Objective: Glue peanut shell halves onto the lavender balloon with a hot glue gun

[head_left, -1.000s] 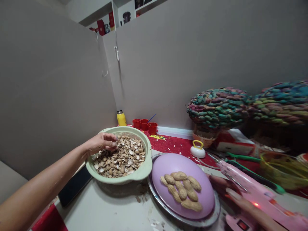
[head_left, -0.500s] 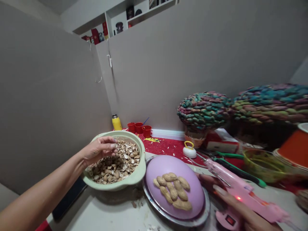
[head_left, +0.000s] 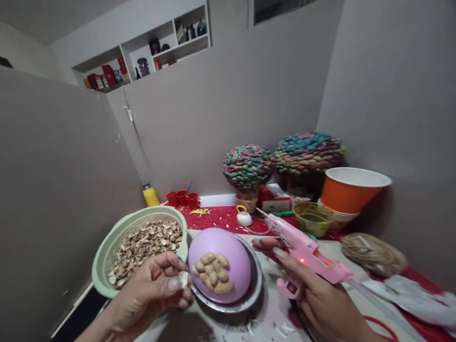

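Note:
Between the thumb and fingers of my left hand (head_left: 153, 287) is a peanut shell (head_left: 183, 279), its pale inside showing. This hand is in front of a green colander (head_left: 103, 242) filled with peanut shells (head_left: 147, 244). My right hand (head_left: 309, 289) grips a pink hot glue gun (head_left: 302, 247), its red light lit and nozzle pointing up and left. Between the hands, a purple dome (head_left: 228, 242), perhaps a balloon, rests in a metal bowl (head_left: 259, 280). A cluster of peanut shells (head_left: 213, 273) sits on the dome's near side.
Behind stand two colourful tree-like crafts (head_left: 249, 166), red cups (head_left: 181, 197), a yellow bottle (head_left: 150, 195) and a white object with a yellow ring (head_left: 244, 217). To the right are an orange bucket (head_left: 347, 192), a yellow-green bowl (head_left: 311, 218) and a brown bundle (head_left: 374, 254).
My left hand has moved from over the colander toward the dome, now with a shell in its fingers. The glue gun remains in my right hand. The view has turned right.

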Demonstrator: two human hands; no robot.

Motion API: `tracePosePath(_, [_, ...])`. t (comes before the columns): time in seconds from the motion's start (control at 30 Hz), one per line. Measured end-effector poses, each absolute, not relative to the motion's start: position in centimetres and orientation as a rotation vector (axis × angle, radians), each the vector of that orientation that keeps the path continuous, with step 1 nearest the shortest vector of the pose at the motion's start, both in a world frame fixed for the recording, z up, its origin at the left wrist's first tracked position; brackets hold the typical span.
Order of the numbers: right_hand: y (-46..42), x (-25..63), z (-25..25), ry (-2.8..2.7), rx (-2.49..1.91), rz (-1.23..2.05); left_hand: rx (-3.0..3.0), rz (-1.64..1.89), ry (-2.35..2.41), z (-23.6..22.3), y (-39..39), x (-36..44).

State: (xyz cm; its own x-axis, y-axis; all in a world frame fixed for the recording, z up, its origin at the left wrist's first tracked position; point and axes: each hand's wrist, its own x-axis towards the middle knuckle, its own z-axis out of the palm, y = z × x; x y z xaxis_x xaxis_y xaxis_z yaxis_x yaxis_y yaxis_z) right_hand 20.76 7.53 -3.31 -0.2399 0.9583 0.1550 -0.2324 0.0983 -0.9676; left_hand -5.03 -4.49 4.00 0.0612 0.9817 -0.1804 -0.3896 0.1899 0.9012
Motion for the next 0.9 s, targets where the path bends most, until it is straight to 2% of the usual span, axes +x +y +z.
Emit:
tracePosePath(0.27, [1.7,21.5,-0.3,-1.365,-0.659,1.615,0.801,1.12,0.945,4.3,-4.2,1.0])
tracePosePath(0.37, [0.9,21.9,1.0,-1.476,-0.642,1.584,0.791,1.08,0.941,4.6,-3.9,2.6])
tracePosePath(0.5, [0.7,22.0,2.1,-1.533,-0.563,1.717,0.79,1.102,0.898,4.1,-3.6,3.6])
tracePosePath(0.9, [1.7,21.0,0.3,-1.68,-0.496,1.651,0.809,1.134,0.895,3.6,-3.7,3.7])
